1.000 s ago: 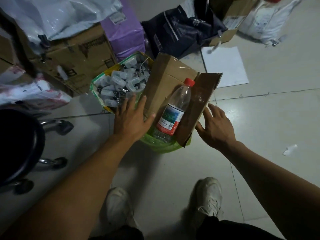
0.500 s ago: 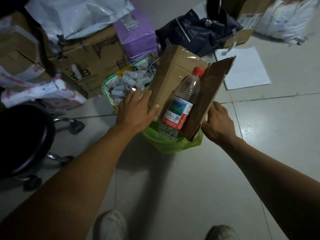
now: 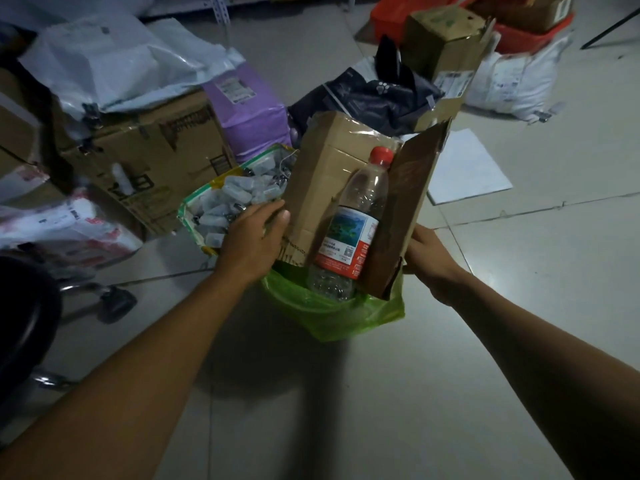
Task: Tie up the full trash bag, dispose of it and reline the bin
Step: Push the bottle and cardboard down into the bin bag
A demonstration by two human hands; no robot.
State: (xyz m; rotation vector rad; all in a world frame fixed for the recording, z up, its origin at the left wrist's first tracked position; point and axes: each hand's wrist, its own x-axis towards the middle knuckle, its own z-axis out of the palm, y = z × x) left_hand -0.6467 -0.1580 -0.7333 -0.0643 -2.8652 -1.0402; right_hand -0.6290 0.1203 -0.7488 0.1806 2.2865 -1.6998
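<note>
A green trash bag (image 3: 332, 317) lines a bin on the floor, its rim draped over the near side. Folded brown cardboard (image 3: 325, 174) and a clear plastic bottle (image 3: 360, 216) with a red cap stick up out of it. My left hand (image 3: 252, 233) grips the left edge of the cardboard, thumb on its front face. My right hand (image 3: 429, 254) is at the bin's right side, behind the darker cardboard flap (image 3: 405, 209); its fingers are hidden, so what they hold is unclear.
A bag of small clear plastic pieces (image 3: 235, 199) leans just left of the bin. Cardboard boxes (image 3: 149, 157), a purple parcel (image 3: 242, 109) and a dark bag (image 3: 374, 98) crowd behind. A black chair (image 3: 24, 327) with casters stands at left. White paper (image 3: 467, 168) lies on the tiles.
My view has moved forward, closer over the bin. My left hand shifted onto the cardboard's left edge, and my right hand moved from open air to behind the right flap.
</note>
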